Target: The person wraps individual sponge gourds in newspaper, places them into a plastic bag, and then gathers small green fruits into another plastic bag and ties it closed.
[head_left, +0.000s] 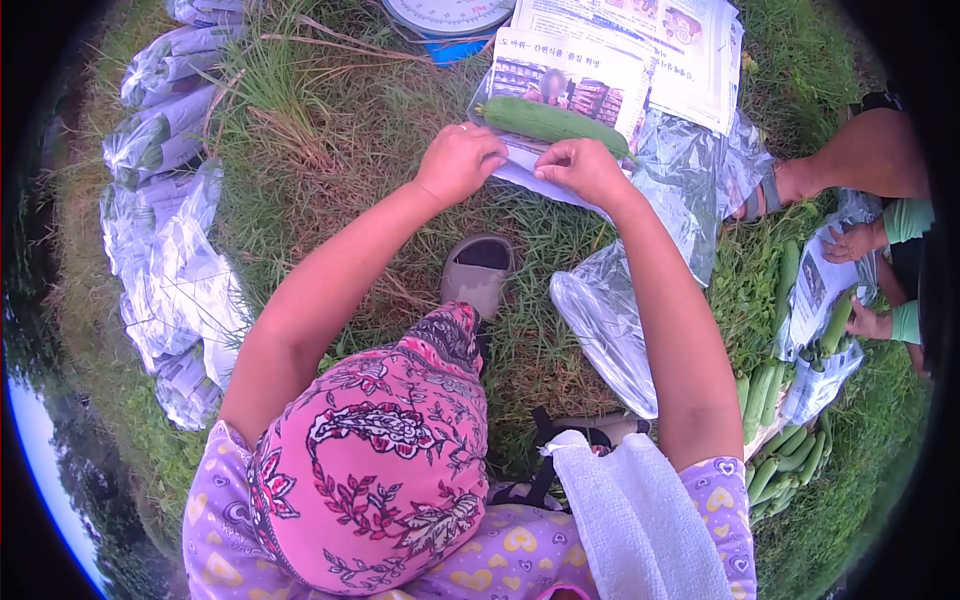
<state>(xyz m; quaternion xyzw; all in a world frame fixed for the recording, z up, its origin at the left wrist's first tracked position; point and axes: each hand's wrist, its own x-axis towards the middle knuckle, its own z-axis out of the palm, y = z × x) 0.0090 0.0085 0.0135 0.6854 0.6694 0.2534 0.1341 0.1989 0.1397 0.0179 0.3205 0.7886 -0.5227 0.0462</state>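
A long green gourd (550, 122) lies across a printed newspaper sheet (600, 72) at the top centre. Just below its left end is my left hand (463, 160), fingers bent and pinched at the near edge of the paper. My right hand (580, 168) pinches the same near edge, close under the gourd's right half. More newspaper sheets (700, 85) are stacked behind and to the right. Clear plastic bags (672, 180) lie beside and partly under the stack, to the right of my right hand.
Bagged, paper-wrapped bundles (175, 270) line the left side. A dial scale (450, 15) stands at the top. At right, a co-worker's hands (868, 318) hold a gourd and a bag (825, 275) near piled green gourds (790, 465). A shoe (478, 272) is on the grass.
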